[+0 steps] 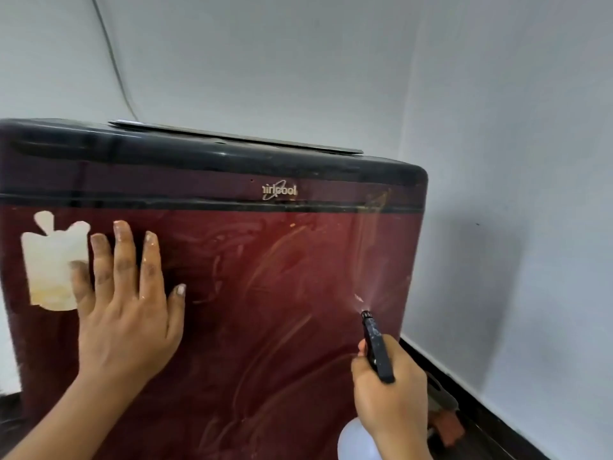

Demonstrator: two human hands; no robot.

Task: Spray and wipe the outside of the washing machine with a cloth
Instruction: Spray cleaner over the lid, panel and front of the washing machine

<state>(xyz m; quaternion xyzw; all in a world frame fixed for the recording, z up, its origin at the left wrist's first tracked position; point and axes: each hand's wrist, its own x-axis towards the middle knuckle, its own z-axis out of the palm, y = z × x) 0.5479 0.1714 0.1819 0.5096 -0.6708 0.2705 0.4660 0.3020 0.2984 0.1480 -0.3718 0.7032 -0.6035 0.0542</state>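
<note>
While our right hand [389, 390] is squeezing the spray bottle [376, 346] at the washing machine [265, 277], our left hand [127, 293] is pressing flat, fingers spread; mist risks drifting onto the wall [514, 161]; no cloth visible.

A corner of a room enclosed by plain pale grey-white painted walls [298, 61].

Two wall faces are seen meeting at a vertical corner [411, 94] right of centre. A thin dark cable [112, 58] is run down the left wall in a curve. A soft grey shadow [464, 277] is cast on the right wall. A dark, near-black skirting strip [464, 390] is laid along the base of the right wall, with a small reddish-brown block [446, 426] set near it at floor level. The light is even and diffuse.
</note>
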